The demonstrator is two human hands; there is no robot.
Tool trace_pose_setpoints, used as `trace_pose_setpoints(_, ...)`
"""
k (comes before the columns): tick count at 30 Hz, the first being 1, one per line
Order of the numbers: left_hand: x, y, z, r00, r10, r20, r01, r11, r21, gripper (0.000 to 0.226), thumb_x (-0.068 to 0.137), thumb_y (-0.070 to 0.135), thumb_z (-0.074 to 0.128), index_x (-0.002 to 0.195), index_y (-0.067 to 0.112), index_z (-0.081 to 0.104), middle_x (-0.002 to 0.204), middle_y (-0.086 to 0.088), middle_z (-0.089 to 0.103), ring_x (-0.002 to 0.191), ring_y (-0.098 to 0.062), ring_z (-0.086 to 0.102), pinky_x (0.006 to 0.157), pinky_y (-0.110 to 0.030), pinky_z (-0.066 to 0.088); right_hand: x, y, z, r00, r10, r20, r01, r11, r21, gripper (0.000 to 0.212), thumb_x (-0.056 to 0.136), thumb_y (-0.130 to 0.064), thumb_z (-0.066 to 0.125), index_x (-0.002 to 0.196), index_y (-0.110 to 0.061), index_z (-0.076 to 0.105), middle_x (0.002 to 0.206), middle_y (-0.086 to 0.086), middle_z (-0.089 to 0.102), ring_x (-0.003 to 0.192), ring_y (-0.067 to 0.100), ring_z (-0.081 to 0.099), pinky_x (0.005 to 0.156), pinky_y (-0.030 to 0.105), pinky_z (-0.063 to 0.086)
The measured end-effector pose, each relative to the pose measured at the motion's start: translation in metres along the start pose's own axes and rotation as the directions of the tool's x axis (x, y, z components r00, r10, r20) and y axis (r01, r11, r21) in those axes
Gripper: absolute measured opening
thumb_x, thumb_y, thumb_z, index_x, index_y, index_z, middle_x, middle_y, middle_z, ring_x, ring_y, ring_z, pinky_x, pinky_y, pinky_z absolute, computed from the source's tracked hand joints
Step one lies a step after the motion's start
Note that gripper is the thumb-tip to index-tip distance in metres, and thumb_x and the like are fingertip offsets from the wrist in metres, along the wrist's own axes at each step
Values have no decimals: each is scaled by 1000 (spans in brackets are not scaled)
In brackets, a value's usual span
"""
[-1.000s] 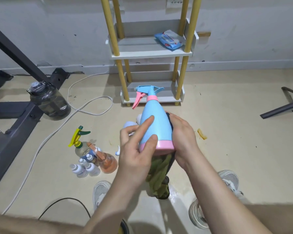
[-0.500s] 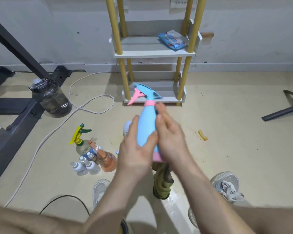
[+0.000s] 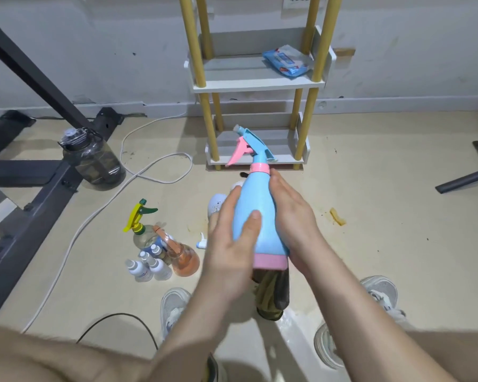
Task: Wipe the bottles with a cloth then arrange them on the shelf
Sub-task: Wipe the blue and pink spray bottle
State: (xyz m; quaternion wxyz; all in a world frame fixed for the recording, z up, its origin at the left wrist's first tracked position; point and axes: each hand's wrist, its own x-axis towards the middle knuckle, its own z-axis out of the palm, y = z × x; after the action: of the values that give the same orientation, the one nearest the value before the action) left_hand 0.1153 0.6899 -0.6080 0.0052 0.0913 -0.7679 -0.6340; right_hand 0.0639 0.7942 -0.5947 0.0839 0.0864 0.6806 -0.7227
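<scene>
Left hand (image 3: 228, 257) gripping spray bottle (image 3: 255, 197), right hand (image 3: 293, 216) pressing cloth (image 3: 271, 297) against it

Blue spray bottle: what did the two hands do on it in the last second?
The right hand slid from the base up the blue spray bottle to its pink collar. The left hand, earlier with one finger stretched, now grips the body. The cloth still hangs below; the floor bottles stayed.

Grips the spray bottle (image 3: 255, 198) in the left hand (image 3: 229, 249), thumb across its front; presses the right hand (image 3: 293, 216) flat against its other side, fingers straight.
</scene>
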Motion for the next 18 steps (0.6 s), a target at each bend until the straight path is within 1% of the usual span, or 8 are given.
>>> trace_pose_setpoints(2,8,1,-9,991,-97,89,118,957,-264,49,82,42,62,130,32,59,128,4,64,114,-12,63,96,-32,51,-2,1,1,998,-33,49,33,999,-8,36,106,-34,40,135,-22,58,128,-3,65,103,13,67,90,27,54)
trace_pose_setpoints(4,10,2,-12,960,-191,203,256,891,-376,45,81,37,72,123,23,64,116,-8,72,101,-25,71,85,-43,56,-1,5,4,997,-67,39,67,998,-18,28,105,-30,45,120,-18,66,114,10,72,101,27,69,93,48,54)
trace_pose_setpoints(5,8,2,-12,944,-222,243,304,871,-385,46,81,38,73,123,20,64,114,-12,72,99,-30,71,86,-47,56,1,7,4,996,-93,15,94,995,-34,26,103,-30,49,117,-20,68,108,8,73,97,24,69,93,51,54)
trace_pose_setpoints(9,16,1,-3,983,-156,92,174,957,-231,56,73,59,67,117,25,65,107,-5,74,100,-27,71,87,-48,56,-13,18,5,948,-304,-89,293,949,-117,39,94,-35,45,129,-36,62,115,-26,69,110,1,64,99,29,51)
trace_pose_setpoints(11,23,0,-1,989,-133,-60,120,976,-179,59,65,69,60,110,31,62,103,-1,73,98,-24,71,85,-46,57,-39,28,18,916,-401,7,394,895,-207,47,94,-28,41,139,-39,44,135,-42,43,134,-11,40,113,15,30)
trace_pose_setpoints(13,25,-6,-1,992,-106,-62,94,982,-166,45,74,66,54,108,37,62,104,3,73,101,-21,69,94,-49,53,-56,38,28,898,-430,91,435,843,-315,49,96,-28,39,144,-35,41,141,-42,26,144,-15,13,120,19,11)
trace_pose_setpoints(16,21,-14,-2,999,-26,20,29,988,-149,38,85,54,53,120,42,63,111,7,71,104,-19,68,94,-53,52,-36,33,10,932,-359,-36,348,921,-175,44,92,-30,46,135,-33,58,137,-38,43,140,-14,27,121,25,23)
trace_pose_setpoints(18,22,-9,-2,998,-15,-53,0,966,-260,42,76,50,67,117,43,63,95,6,65,87,-16,65,83,-47,55,-17,21,-3,962,-259,-88,257,966,-36,42,95,-26,50,135,-29,60,139,-26,52,134,-9,42,118,32,34)
